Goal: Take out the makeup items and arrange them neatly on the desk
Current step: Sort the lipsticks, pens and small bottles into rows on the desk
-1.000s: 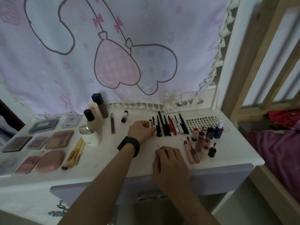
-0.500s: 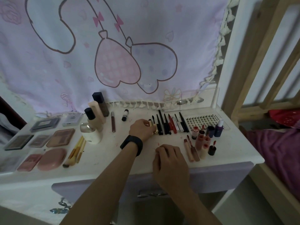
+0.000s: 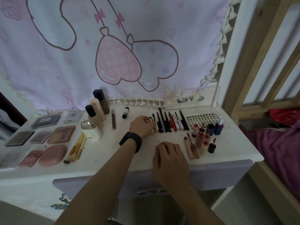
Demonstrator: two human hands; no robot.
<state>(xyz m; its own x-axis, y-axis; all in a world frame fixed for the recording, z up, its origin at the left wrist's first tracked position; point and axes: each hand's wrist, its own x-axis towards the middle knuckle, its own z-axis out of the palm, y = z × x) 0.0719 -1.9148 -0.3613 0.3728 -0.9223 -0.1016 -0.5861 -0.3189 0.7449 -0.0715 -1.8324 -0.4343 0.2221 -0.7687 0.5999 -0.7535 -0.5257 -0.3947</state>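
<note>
Many lash clusters (image 3: pixel 201 118) fill clear tray (image 3: pixel 224 116); left hand (image 3: pixel 141 125) grips gold tube (image 3: pixel 154 129).

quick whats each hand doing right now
left hand: closed on a small gold tube.
right hand: fingers curled on the desk; cannot tell if it holds anything.

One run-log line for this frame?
left hand: grips gold item beside pencil row | right hand: rests on desk edge

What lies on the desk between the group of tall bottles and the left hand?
The head view shows two things there: a slim brown tube lying flat and, further back, a small black-and-white tube.
</note>
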